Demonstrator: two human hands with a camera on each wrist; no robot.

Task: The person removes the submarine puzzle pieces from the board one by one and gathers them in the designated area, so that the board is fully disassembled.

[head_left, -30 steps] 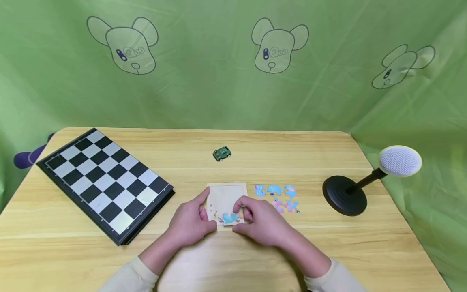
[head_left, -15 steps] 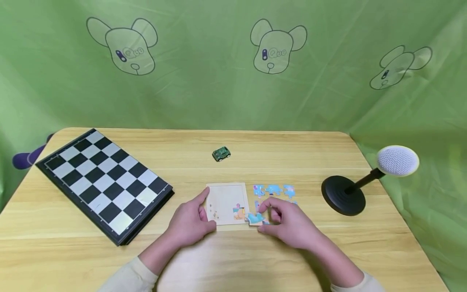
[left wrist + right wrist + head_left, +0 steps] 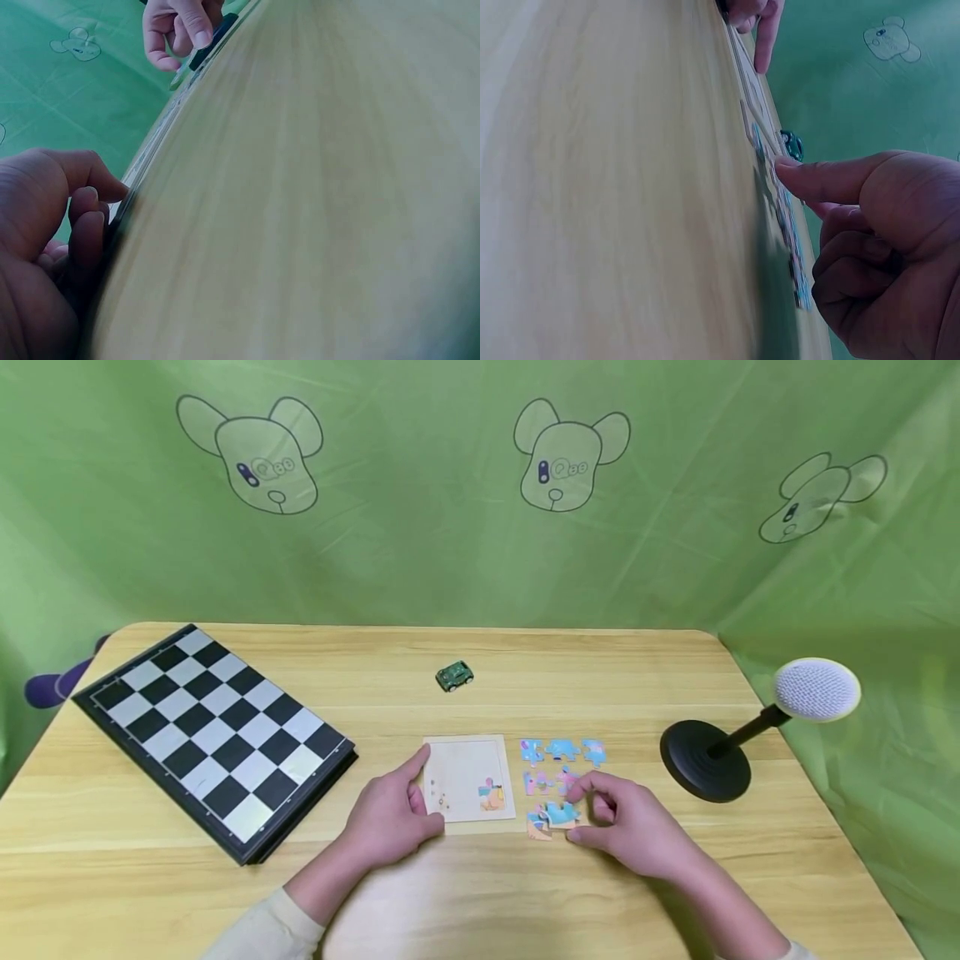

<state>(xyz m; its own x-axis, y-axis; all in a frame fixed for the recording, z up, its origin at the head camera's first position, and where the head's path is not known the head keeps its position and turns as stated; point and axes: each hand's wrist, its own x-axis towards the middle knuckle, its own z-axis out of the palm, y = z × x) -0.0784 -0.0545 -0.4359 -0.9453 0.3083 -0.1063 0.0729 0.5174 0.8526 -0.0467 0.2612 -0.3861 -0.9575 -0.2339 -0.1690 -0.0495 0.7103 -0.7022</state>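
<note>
My left hand (image 3: 393, 818) holds the left edge of a square wooden puzzle board (image 3: 461, 768), index finger along the side and thumb at the near corner. One puzzle piece with orange and pink (image 3: 492, 795) lies in the board's lower right corner. My right hand (image 3: 633, 827) pinches a blue-and-tan puzzle piece (image 3: 561, 814) between thumb and index finger, right of the board. That piece overlaps another loose piece (image 3: 538, 831) in the head view. Several loose blue and pink pieces (image 3: 562, 749) lie in rows beyond it. The right wrist view shows the thumb (image 3: 810, 180) low over the pieces.
A folded black-and-white chessboard (image 3: 217, 727) lies at the left of the wooden table (image 3: 585, 693). Beyond the puzzle board sits a small green toy car (image 3: 454, 676). At the right stands a round-headed object on a black base (image 3: 705, 761). Green cloth (image 3: 420, 527) hangs behind.
My right hand has carried the blue-and-tan puzzle piece off the board, rightward to the loose pieces. The orange-and-pink piece on the board has come into view. My left hand has stayed put.
</note>
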